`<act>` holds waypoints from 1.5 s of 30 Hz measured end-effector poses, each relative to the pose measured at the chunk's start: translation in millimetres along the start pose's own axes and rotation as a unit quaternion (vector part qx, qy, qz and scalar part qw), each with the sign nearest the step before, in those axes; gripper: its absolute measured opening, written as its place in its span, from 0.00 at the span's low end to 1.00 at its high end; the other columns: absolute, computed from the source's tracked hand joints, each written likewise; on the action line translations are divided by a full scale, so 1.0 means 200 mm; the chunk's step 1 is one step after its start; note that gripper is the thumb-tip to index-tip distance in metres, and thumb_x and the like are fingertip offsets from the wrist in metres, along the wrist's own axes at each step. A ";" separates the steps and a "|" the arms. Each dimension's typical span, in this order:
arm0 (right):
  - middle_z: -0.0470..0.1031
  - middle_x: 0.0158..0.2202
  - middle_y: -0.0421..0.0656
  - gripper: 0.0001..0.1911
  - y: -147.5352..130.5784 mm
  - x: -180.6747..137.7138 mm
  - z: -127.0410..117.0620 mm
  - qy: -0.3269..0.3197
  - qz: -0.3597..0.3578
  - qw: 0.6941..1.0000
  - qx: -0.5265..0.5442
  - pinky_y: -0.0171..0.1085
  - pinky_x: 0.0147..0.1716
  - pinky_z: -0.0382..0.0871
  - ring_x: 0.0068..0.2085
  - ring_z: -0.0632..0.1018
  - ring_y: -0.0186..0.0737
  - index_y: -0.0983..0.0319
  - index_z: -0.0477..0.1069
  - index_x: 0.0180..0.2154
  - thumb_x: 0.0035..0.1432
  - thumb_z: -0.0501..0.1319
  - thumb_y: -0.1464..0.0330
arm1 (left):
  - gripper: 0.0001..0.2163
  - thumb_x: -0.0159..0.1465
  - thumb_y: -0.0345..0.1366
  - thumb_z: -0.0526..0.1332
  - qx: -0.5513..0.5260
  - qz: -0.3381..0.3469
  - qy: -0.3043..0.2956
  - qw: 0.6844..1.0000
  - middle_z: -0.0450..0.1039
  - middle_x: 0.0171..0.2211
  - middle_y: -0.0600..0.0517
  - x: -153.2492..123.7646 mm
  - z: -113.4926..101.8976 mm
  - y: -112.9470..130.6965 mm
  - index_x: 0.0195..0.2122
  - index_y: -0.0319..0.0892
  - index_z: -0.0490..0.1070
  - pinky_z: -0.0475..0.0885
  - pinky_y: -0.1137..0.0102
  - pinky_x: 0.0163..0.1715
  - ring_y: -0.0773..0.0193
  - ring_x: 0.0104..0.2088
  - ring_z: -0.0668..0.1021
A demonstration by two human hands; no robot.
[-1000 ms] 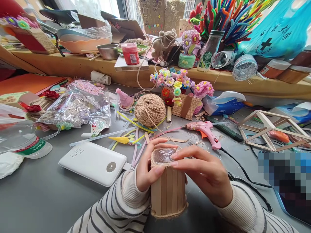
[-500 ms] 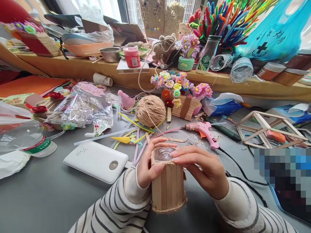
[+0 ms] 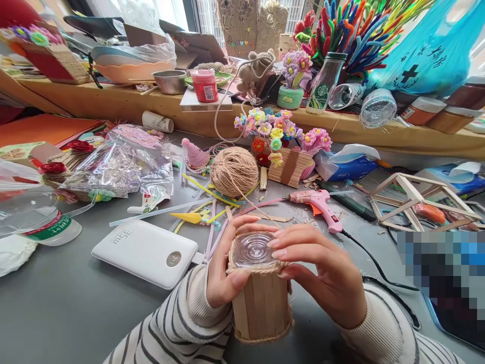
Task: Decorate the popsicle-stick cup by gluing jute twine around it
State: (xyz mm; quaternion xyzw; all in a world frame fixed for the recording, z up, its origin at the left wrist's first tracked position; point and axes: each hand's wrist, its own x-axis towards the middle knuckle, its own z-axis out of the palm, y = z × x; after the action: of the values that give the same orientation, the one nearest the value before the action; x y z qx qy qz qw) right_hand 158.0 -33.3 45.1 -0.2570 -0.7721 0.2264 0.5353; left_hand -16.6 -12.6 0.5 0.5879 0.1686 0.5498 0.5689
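A cup-shaped container (image 3: 261, 308) clad in upright wooden craft sticks stands between my hands, its clear ringed plastic end (image 3: 255, 249) facing up. Jute twine (image 3: 252, 271) runs round its upper edge, and another band circles the bottom. My left hand (image 3: 223, 273) is wrapped round the left side, thumb on the upper edge. At the upper right, my right hand (image 3: 322, 273) closes its fingers and thumb on the twine edge. A strand leads from there back to the ball of jute twine (image 3: 234, 172).
A pink glue gun (image 3: 316, 205) lies behind my right hand, its cord trailing right. A white power bank (image 3: 146, 253) lies to the left. Farther back are a flower-filled stick box (image 3: 286, 167), a blue tissue pack (image 3: 346, 164) and a wooden stick frame (image 3: 420, 202).
The container has tilted toward me, showing more of its clear end. My right fingers have closed from lying over the top to pinching the twine edge, thumb now against the side.
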 end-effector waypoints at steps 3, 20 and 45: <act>0.76 0.40 0.44 0.13 0.00 0.00 0.00 -0.009 0.001 1.000 -0.015 0.38 0.46 0.75 0.44 0.77 0.37 0.59 0.74 0.46 0.59 0.61 0.76 | 0.29 0.56 0.50 0.61 -0.004 0.004 0.004 1.000 0.74 0.48 0.40 0.00 0.01 0.00 0.56 0.43 0.60 0.72 0.52 0.46 0.43 0.48 0.77; 0.81 0.42 0.47 0.21 -0.01 0.01 -0.02 0.016 -0.042 0.995 -0.089 0.39 0.44 0.78 0.46 0.80 0.40 0.61 0.74 0.49 0.58 0.56 0.83 | 0.27 0.57 0.52 0.61 -0.072 -0.056 0.005 0.996 0.76 0.49 0.41 0.01 -0.03 -0.04 0.54 0.44 0.63 0.70 0.48 0.49 0.43 0.50 0.77; 0.78 0.45 0.46 0.18 0.02 -0.04 0.01 0.077 -0.081 0.955 -0.275 0.39 0.48 0.75 0.49 0.76 0.40 0.58 0.77 0.44 0.57 0.58 0.80 | 0.27 0.52 0.40 0.63 0.188 0.109 0.133 0.967 0.72 0.50 0.40 -0.02 0.03 0.02 0.53 0.43 0.61 0.74 0.58 0.46 0.50 0.48 0.77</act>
State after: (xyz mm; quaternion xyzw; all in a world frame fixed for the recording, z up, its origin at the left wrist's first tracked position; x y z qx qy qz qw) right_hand 159.1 -35.3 36.2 -0.3469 -0.7794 -0.0590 0.5183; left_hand -14.2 -19.0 3.5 0.6211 0.2781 0.6398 0.3571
